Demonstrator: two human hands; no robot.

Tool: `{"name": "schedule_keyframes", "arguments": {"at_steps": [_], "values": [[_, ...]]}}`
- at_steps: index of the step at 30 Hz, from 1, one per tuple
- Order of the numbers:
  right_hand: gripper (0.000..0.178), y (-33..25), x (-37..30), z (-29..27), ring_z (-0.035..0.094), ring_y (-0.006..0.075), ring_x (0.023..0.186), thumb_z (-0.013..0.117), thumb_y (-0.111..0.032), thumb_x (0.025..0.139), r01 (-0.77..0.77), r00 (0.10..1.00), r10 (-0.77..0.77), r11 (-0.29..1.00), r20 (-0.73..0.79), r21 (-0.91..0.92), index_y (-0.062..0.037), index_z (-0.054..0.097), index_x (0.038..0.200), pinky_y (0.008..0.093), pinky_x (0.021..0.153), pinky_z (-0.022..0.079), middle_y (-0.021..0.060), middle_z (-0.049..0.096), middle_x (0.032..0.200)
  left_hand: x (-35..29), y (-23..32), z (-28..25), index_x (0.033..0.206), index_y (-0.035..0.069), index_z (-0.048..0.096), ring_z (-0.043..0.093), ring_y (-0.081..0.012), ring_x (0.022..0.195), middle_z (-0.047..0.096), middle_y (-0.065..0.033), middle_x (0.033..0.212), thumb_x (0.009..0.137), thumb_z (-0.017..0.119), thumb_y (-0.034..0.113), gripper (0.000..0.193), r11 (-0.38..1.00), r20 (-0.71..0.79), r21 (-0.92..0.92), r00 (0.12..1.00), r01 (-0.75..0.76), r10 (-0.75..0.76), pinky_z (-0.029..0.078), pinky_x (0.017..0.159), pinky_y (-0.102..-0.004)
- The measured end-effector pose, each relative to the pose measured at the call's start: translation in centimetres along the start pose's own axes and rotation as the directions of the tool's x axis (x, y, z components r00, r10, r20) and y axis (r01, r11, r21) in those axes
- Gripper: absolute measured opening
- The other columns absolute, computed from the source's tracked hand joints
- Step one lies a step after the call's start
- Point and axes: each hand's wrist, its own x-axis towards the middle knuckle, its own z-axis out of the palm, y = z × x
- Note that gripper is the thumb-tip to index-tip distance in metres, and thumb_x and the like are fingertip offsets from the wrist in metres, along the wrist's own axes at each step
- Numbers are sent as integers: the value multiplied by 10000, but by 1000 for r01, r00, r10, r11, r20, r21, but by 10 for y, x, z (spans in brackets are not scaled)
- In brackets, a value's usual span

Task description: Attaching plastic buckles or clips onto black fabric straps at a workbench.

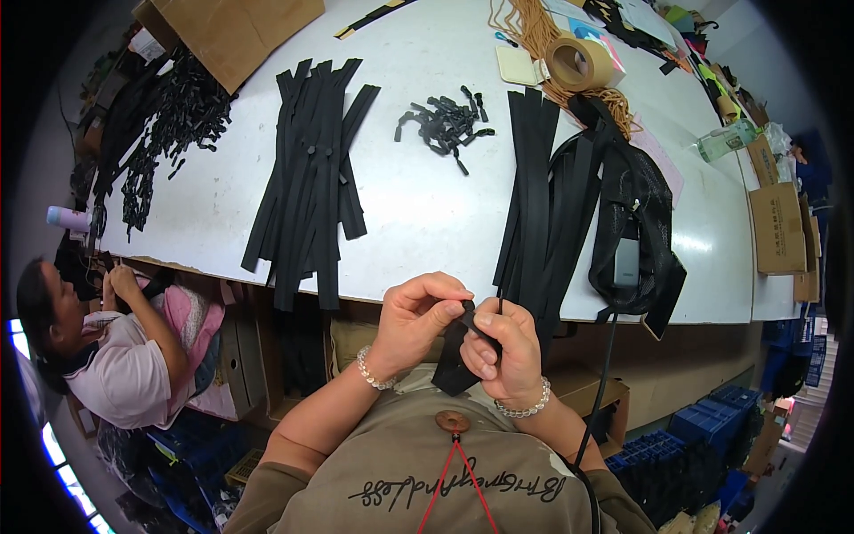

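Note:
In front of my chest, at the table's near edge, my left hand (422, 319) pinches the upper end of a black zipper strip (455, 365) between thumb and fingertips. My right hand (509, 349) is closed on the same strip just beside it, thumb on top. The strip's wide end hangs below the hands; fingers hide the part between them. Beyond my right hand lies a bundle of long black strips (534, 196). Another bundle of black strips (307, 187) lies left of centre, with two small sliders on it. Small black zipper pulls (447, 125) form a loose pile between the bundles.
A black mesh pouch (633, 209) holding a grey device, with a cable running down, lies at right. Farther back are a tape roll (580, 64) and tan cord (525, 27). A cardboard box (236, 36) and more black pulls (182, 116) occupy the left. A co-worker (133, 343) sits at left.

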Motion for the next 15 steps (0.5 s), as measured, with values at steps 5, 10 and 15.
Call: {"name": "schedule_keyframes", "arguments": {"at_steps": [5,10,15], "values": [[181,1,0,-1,342,61,334,521,-98,860,0,1000,0,1000,8,5,3,517,709,195,329,281,7,423,480,0,1,0,918,4,626,556,-102,816,614,-64,906,854,600,10,70,1000,16,1,1000,2,-2,462,725,-229],[202,3,-1,-1,319,66,329,501,-130,872,-54,998,55,996,-13,77,-26,504,700,208,332,270,-9,388,469,-2,-1,0,939,0,606,559,-87,815,610,-56,933,851,606,9,89,999,16,-11,999,41,-41,474,725,-223],[220,0,1,-5,314,72,319,486,-166,880,-185,982,187,967,4,176,-47,504,696,218,329,257,-24,371,454,-4,-5,-2,941,-4,601,564,-86,815,610,-54,919,840,617,1,102,998,-9,-35,998,56,-57,479,718,-217]]}}
